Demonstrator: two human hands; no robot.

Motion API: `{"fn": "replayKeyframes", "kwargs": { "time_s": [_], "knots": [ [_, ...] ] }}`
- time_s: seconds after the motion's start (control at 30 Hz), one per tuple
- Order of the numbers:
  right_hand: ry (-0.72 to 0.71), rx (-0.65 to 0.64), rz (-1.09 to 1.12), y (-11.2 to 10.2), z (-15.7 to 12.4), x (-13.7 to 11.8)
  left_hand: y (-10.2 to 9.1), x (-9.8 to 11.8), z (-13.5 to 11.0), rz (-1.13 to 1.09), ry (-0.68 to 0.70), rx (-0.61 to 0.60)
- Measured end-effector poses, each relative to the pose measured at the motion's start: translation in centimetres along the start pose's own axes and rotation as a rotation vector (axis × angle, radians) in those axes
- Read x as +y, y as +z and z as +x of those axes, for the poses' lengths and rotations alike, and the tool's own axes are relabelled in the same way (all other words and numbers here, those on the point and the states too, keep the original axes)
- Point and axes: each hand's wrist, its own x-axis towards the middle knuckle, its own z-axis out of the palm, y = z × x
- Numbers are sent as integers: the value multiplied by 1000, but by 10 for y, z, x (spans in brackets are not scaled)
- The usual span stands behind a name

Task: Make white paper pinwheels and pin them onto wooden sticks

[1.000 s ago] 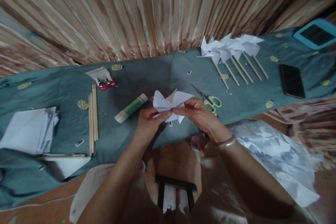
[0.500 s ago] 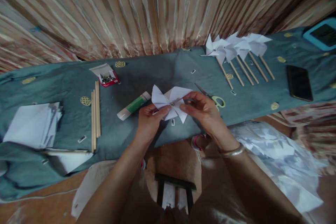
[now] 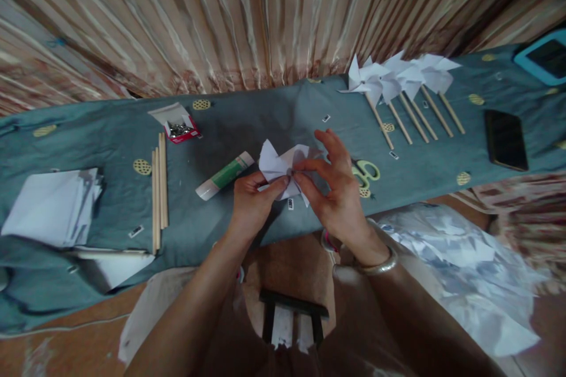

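Observation:
Both of my hands hold a white paper pinwheel (image 3: 279,166) over the near edge of a table covered in blue-grey cloth (image 3: 274,118). My left hand (image 3: 250,206) grips its lower left side, thumb and fingers closed on the paper. My right hand (image 3: 336,188) pinches the pinwheel's centre with thumb and forefinger, while its other fingers are spread. A green and white glue stick (image 3: 223,176) lies just left of the pinwheel. Green-handled scissors (image 3: 366,172) lie partly hidden behind my right hand.
Several finished pinwheels on wooden sticks (image 3: 398,85) lie at the back right. A dark phone (image 3: 505,139) and a blue-framed tablet (image 3: 543,56) are far right. Loose wooden sticks (image 3: 158,191), a red box of pins (image 3: 179,126) and a paper stack (image 3: 48,203) are left. A curtain hangs behind.
My right hand has turned and moved over the pinwheel's centre, covering its right side and more of the scissors. The pinwheel's blades look more gathered. My left hand has barely moved.

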Motion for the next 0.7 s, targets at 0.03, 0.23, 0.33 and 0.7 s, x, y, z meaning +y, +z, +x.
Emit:
{"fn": "replayKeyframes", "kwargs": {
  "time_s": [0.03, 0.23, 0.33, 0.7],
  "knots": [
    [0, -6, -5, 1, 0, 1, -1, 0, 0, 11, 7, -5],
    [15, -30, 11, 2, 0, -1, -2, 2, 0, 50, 31, -16],
    [36, -46, 37, 1, 0, -2, -2, 3, 0, 40, 22, -21],
    [55, -114, 76, -1, 0, -2, -1, 4, 0, 38, 9, 5]
  ]
}}
